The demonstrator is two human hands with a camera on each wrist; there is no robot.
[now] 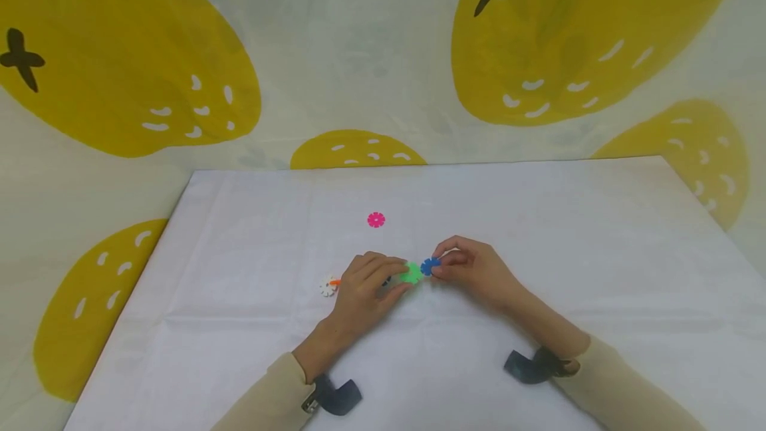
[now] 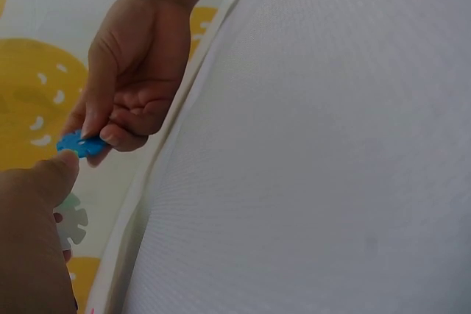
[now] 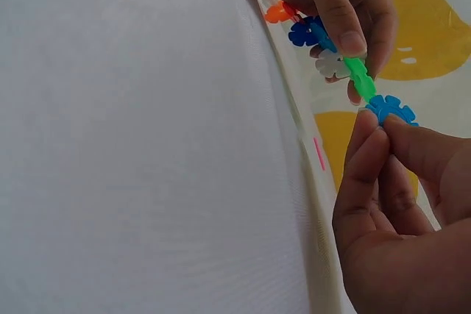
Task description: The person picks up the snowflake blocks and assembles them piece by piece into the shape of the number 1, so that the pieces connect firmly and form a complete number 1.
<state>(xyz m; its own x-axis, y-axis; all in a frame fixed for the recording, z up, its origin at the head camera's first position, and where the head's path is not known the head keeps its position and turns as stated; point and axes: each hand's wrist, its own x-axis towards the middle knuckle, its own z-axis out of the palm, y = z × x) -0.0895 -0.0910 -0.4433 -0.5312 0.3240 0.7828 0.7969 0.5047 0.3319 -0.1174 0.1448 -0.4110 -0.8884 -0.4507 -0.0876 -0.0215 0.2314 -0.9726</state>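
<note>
My left hand (image 1: 370,285) pinches a green snowflake disc (image 1: 411,273) between thumb and fingers. From that disc a joined row runs back under the hand; the right wrist view shows a whitish disc (image 3: 333,65), a dark blue disc (image 3: 300,33) and an orange disc (image 3: 280,12) in it. A white disc (image 1: 327,286) sticks out left of the hand in the head view. With thumb and fingertips, my right hand (image 1: 479,271) holds a blue snowflake disc (image 1: 429,266) edge to edge against the green one. Whether their slots interlock I cannot tell.
A pink snowflake disc (image 1: 376,219) lies alone on the white tabletop (image 1: 538,218), beyond the hands. Behind the table's far edge hangs a cloth (image 1: 359,52) printed with yellow fruit. Dark straps (image 1: 341,396) are on both wrists.
</note>
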